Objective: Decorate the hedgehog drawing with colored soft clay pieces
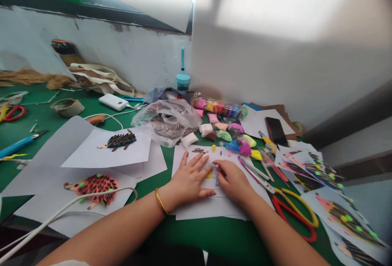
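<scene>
My left hand (191,178) lies flat with its fingers spread on a white paper sheet (186,211). Close beside it, my right hand (234,182) has its fingers curled and thumb drawn in at a small blue-and-white patterned shape (214,171) on the sheet; what its fingertips hold, if anything, is hidden. A patch of yellow clay (210,175) shows between the hands. Beyond the fingertips are a few dark seeds (199,150) and a small yellow clay piece (214,148). To the right, scissors (274,190) with red and yellow handles lie with their blades on the paper.
Colourful clay packets (245,147) and a plastic bag of seeds (171,123) lie behind the sheet. Hedgehog pictures (118,140) are on the left, with more hedgehog pictures (346,217) stacked right. A white cable (61,209) crosses the left side; a utility knife (18,145) lies beyond.
</scene>
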Action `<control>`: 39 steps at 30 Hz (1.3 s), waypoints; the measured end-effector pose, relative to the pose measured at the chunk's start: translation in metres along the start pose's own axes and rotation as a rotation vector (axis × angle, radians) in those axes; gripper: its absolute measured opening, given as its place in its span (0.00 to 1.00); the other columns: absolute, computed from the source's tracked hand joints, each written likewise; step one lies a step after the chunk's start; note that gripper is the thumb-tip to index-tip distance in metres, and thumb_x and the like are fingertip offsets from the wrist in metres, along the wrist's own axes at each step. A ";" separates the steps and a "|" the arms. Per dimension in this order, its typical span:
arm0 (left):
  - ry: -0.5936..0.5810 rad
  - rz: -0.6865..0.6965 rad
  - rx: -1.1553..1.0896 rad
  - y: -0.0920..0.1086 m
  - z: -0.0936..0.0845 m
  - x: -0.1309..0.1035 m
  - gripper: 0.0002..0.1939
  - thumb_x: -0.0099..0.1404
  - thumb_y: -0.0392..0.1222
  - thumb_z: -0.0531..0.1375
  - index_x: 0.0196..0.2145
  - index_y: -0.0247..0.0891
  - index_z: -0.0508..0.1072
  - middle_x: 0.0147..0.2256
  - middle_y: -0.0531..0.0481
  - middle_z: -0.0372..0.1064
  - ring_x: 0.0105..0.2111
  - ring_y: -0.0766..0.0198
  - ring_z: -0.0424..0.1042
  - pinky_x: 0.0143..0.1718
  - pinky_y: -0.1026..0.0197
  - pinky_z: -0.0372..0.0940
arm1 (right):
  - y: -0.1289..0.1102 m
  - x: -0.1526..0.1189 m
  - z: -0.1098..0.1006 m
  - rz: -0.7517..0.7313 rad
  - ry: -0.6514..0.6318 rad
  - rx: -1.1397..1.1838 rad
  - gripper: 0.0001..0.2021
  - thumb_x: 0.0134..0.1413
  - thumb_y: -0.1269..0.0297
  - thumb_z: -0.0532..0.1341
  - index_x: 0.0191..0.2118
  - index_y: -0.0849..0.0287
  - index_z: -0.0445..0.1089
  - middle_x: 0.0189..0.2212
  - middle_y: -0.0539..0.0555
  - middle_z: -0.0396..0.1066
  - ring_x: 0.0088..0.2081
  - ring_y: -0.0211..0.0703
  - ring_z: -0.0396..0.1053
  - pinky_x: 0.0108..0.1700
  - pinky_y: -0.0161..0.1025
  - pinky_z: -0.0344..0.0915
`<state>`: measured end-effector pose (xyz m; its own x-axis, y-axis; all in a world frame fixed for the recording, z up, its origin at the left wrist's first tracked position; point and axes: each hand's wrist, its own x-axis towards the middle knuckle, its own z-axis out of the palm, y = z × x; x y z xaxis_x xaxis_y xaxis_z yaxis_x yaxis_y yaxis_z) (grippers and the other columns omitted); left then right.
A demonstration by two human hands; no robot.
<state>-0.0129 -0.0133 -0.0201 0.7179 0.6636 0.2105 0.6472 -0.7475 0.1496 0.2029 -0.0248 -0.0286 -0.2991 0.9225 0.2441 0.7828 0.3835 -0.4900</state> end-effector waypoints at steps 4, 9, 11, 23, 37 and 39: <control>0.035 -0.054 -0.056 -0.001 -0.001 0.000 0.41 0.65 0.71 0.49 0.64 0.40 0.61 0.66 0.39 0.55 0.67 0.46 0.50 0.67 0.35 0.33 | 0.000 0.000 -0.001 0.000 0.002 0.012 0.16 0.57 0.72 0.54 0.51 0.60 0.69 0.41 0.57 0.73 0.44 0.49 0.69 0.49 0.48 0.67; 0.078 -0.104 -0.100 -0.002 -0.001 -0.002 0.33 0.66 0.67 0.51 0.56 0.40 0.69 0.63 0.40 0.59 0.65 0.47 0.53 0.67 0.36 0.33 | -0.002 0.001 -0.003 0.006 -0.006 0.011 0.17 0.57 0.72 0.54 0.51 0.60 0.69 0.40 0.57 0.73 0.43 0.49 0.69 0.49 0.47 0.67; 0.065 -0.090 -0.097 -0.002 0.000 -0.002 0.32 0.66 0.67 0.52 0.56 0.41 0.70 0.63 0.41 0.60 0.65 0.47 0.54 0.68 0.36 0.33 | -0.002 0.001 -0.003 0.009 -0.005 0.008 0.17 0.57 0.72 0.54 0.51 0.60 0.69 0.39 0.56 0.73 0.43 0.48 0.70 0.49 0.46 0.67; 0.043 -0.069 -0.051 -0.002 -0.001 -0.001 0.31 0.65 0.66 0.54 0.58 0.45 0.68 0.63 0.42 0.59 0.65 0.46 0.54 0.67 0.33 0.29 | -0.001 0.000 -0.002 0.001 -0.003 0.005 0.17 0.57 0.72 0.54 0.51 0.60 0.69 0.40 0.57 0.73 0.43 0.49 0.69 0.49 0.47 0.67; 0.039 -0.084 -0.110 -0.005 0.002 0.000 0.31 0.67 0.65 0.53 0.59 0.46 0.68 0.64 0.42 0.59 0.64 0.45 0.54 0.66 0.30 0.33 | 0.000 0.000 -0.002 -0.008 0.004 0.010 0.17 0.57 0.73 0.55 0.51 0.60 0.69 0.39 0.56 0.73 0.43 0.48 0.69 0.48 0.46 0.67; 0.059 -0.084 -0.117 -0.006 0.001 -0.001 0.29 0.67 0.64 0.54 0.58 0.45 0.69 0.63 0.42 0.60 0.64 0.46 0.55 0.66 0.31 0.32 | 0.000 0.000 -0.002 -0.006 0.003 0.013 0.17 0.57 0.73 0.55 0.51 0.60 0.69 0.40 0.56 0.73 0.44 0.48 0.69 0.49 0.47 0.67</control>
<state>-0.0172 -0.0095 -0.0226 0.6439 0.7236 0.2484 0.6674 -0.6900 0.2800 0.2040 -0.0251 -0.0272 -0.3022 0.9201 0.2492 0.7737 0.3895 -0.4997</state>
